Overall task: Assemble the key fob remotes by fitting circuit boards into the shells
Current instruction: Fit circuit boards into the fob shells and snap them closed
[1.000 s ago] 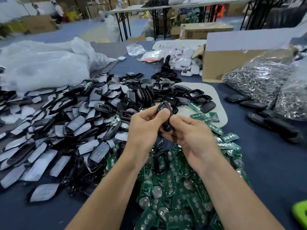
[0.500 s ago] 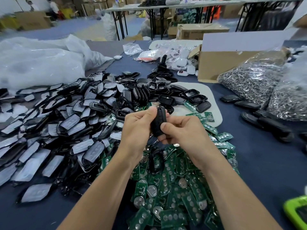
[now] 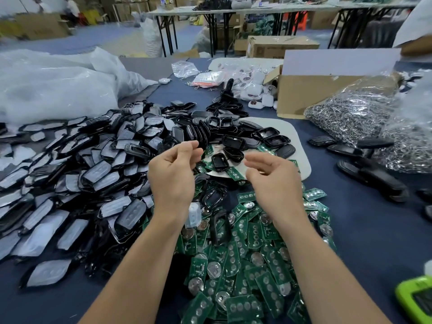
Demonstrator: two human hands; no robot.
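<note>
My left hand (image 3: 173, 174) and my right hand (image 3: 273, 181) hover apart above the table, fingers loosely curled, holding nothing. Below and between them lies a heap of green circuit boards (image 3: 245, 265) with round button cells. A big pile of black shell halves with grey film (image 3: 93, 171) spreads to the left. Several empty black shells (image 3: 264, 136) lie just beyond my hands on a white pad (image 3: 301, 160). One open shell (image 3: 219, 161) sits between my fingertips' far side and the pad.
Closed black fobs (image 3: 371, 174) lie on the blue cloth at the right. Behind them are bags of metal key rings (image 3: 350, 118) and a cardboard box (image 3: 304, 94). White plastic bags (image 3: 46, 90) fill the far left. A green device (image 3: 416, 298) sits at the bottom right.
Both hands were gripping a black fob together; now they have let go and moved apart, and the fob is no longer in either hand.
</note>
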